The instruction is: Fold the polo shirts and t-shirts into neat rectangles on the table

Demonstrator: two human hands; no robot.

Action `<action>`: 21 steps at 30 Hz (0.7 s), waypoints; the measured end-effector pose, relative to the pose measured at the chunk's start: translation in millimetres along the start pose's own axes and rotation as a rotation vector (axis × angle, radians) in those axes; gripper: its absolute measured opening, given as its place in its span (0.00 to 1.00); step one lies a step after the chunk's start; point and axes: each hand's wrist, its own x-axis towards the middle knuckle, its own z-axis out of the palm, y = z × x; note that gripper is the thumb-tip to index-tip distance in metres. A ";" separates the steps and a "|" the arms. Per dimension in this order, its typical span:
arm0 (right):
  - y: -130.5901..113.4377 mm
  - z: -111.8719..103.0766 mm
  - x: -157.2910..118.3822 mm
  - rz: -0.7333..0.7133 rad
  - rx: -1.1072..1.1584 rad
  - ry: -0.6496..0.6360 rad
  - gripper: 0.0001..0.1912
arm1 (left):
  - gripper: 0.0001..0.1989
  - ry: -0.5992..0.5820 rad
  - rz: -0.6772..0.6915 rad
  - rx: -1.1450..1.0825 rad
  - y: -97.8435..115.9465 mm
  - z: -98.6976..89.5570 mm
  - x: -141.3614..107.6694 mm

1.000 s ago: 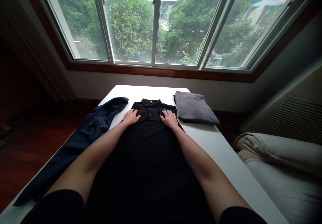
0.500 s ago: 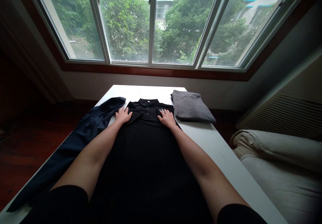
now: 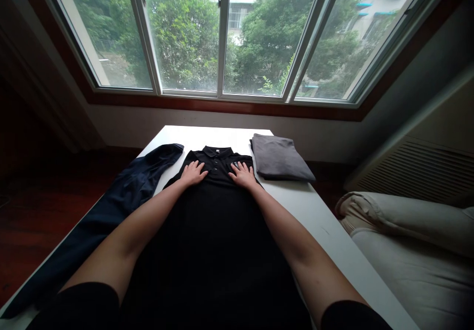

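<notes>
A black polo shirt (image 3: 218,211) lies spread on the white table, its collar and buttons at the far end. Flat on the shirt's upper left part rests my left hand (image 3: 194,173), fingers spread. My right hand (image 3: 242,174) lies on the upper right part, also with its fingers apart, over what looks like a folded-in sleeve. The shirt's sides are partly hidden under my forearms.
To the left, a dark navy garment (image 3: 126,191) stretches along the edge of the white table (image 3: 218,135). Folded grey cloth (image 3: 279,157) sits at the far right corner. Beyond the right edge is a pale cushioned seat (image 3: 400,251); a window (image 3: 222,38) is ahead.
My left hand has slid right, from the shirt's left edge onto its chest, and the sleeve there now lies flatter. My right hand has stayed almost in place.
</notes>
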 end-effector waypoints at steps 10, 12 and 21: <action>2.6 -6.5 9.4 0.078 0.014 -0.041 0.41 | 0.43 -0.080 -0.128 -0.010 -3.3 4.5 9.0; 6.6 -8.1 13.4 0.072 0.020 -0.034 0.41 | 0.44 -0.069 -0.143 -0.011 -5.1 4.9 11.4; 19.0 -10.7 14.8 0.021 0.021 -0.031 0.40 | 0.45 -0.079 -0.141 -0.009 -17.7 3.4 23.6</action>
